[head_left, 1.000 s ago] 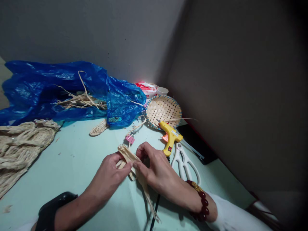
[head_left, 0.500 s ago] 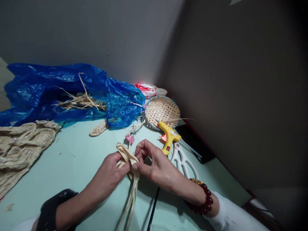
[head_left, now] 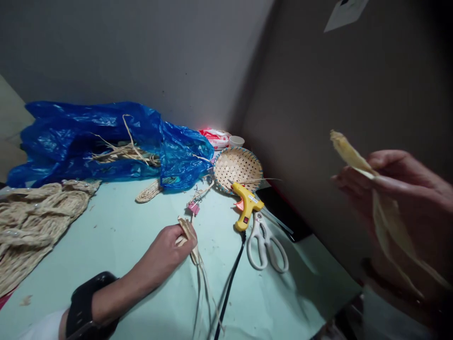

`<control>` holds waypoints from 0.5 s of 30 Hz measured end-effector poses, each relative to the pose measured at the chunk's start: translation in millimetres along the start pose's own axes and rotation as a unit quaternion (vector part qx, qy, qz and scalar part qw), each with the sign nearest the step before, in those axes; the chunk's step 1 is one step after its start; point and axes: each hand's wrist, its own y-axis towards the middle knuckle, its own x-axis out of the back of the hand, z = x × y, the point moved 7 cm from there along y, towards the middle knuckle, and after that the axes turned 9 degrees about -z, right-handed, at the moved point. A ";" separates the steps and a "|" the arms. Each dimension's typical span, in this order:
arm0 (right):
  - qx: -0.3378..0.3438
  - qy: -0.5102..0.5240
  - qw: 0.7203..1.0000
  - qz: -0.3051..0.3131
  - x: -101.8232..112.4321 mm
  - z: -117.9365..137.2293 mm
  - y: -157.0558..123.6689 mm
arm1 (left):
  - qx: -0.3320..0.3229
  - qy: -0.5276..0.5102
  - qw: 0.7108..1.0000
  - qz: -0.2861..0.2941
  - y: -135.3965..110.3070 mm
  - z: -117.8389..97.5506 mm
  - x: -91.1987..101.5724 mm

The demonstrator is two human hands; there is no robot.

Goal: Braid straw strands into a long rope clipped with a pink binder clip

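My left hand point(head_left: 175, 248) pinches a bundle of pale straw strands point(head_left: 198, 269), whose loose ends trail toward the near side of the table. Just beyond these fingers a pink binder clip point(head_left: 194, 208) lies at the top of the bundle. Raised high at the right, my right hand point(head_left: 399, 184) is closed on a pale dried husk strip point(head_left: 350, 153); one end sticks up past the fingers and thinner parts hang below. The right fingers are partly blurred and in shadow.
A yellow glue gun point(head_left: 249, 205) rests against a woven basket point(head_left: 238, 170). White scissors point(head_left: 265, 243) lie beside its black cord point(head_left: 231, 278). A blue plastic bag point(head_left: 88, 118) holds husks point(head_left: 123, 153). Braided straw work point(head_left: 35, 226) sits at left, a small coiled piece point(head_left: 148, 191) nearer the bag.
My right hand has left the bundle, moving right and up with a husk strip in it. The scissors it partly covered now show fully. My left hand stays on the bundle.
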 end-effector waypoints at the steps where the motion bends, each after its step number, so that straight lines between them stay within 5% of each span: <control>1: 0.028 -0.046 0.999 0.000 3.9 -4.9 7.0 | 0.000 -0.006 1.000 0.009 -0.2 -1.6 -0.2; 3: 0.104 -0.188 0.974 0.066 -5.2 -21.9 16.0 | 0.003 -0.022 0.999 0.024 -0.6 -3.7 0.0; 5: 0.219 -0.346 0.900 0.147 -25.0 -42.3 14.1 | 0.007 -0.041 0.999 0.034 -0.7 -4.0 1.4; 8: 0.287 -0.404 0.856 0.146 -42.9 -58.1 0.4 | 0.018 -0.072 0.997 0.038 -0.7 -0.8 4.2; 10: 0.339 -0.355 0.854 0.173 -60.7 -45.4 -24.8 | 0.028 -0.092 0.994 0.041 -0.7 2.3 5.1; 12: 0.366 -0.234 0.859 0.271 -84.3 -22.7 -59.9 | 0.035 -0.112 0.992 0.044 -0.8 4.8 5.1; 15: 0.424 -0.145 0.795 0.409 -118.5 9.6 -113.9 | 0.039 -0.140 0.988 0.051 -1.0 6.8 3.6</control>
